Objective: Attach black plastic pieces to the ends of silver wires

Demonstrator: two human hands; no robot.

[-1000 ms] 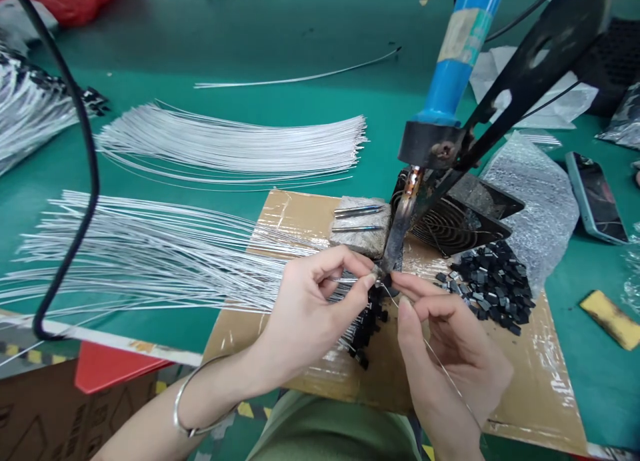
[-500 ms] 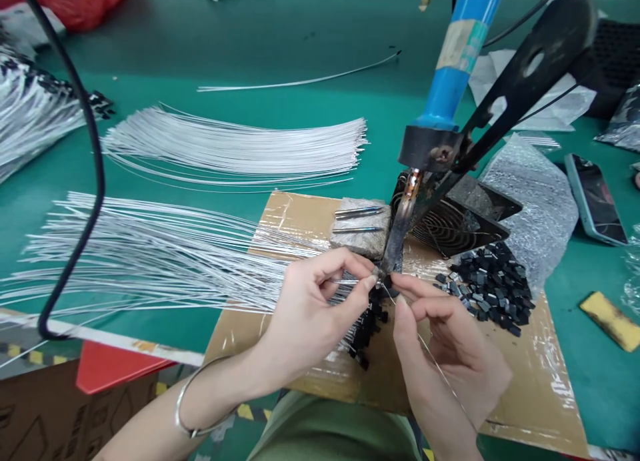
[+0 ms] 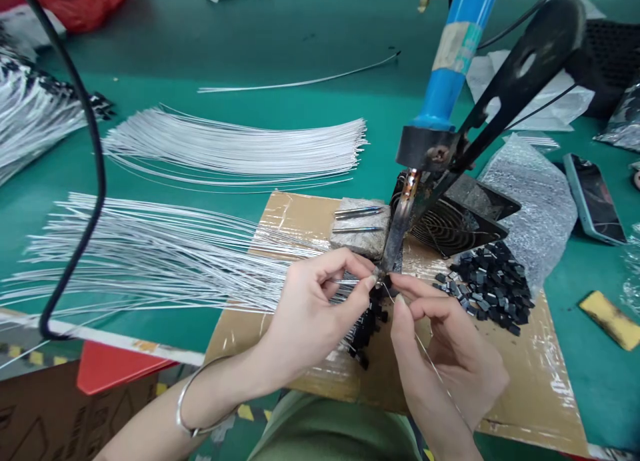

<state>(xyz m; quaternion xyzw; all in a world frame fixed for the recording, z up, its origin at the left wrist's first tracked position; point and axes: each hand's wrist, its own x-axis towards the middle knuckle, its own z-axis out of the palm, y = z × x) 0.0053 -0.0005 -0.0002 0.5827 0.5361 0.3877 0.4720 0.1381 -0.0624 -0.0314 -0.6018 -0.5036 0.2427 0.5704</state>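
Observation:
A soldering iron (image 3: 440,87) with a blue handle is clamped in a black stand, its dark tip (image 3: 396,237) pointing down. Right at that tip, my left hand (image 3: 313,317) pinches the end of a white cable between thumb and index finger; the small piece at the fingertips is mostly hidden. My right hand (image 3: 450,364) pinches a thin strand of solder wire (image 3: 434,367), its end reaching the iron's tip and its tail running down across the palm. Beneath the hands lie black connectors (image 3: 369,331) on the ends of white cables (image 3: 175,261).
Cardboard (image 3: 540,381) covers the work spot. Loose black connector pieces (image 3: 493,284) are heaped at right, near a small fan (image 3: 445,224), bubble wrap (image 3: 530,207), a phone (image 3: 595,197) and a yellow sponge (image 3: 610,319). Another cable bundle (image 3: 235,144) lies behind. A black cord (image 3: 93,147) hangs at left.
The iron and its stand have shifted very slightly left. My right hand has also edged a little left with the solder wire, while my left hand stays in place.

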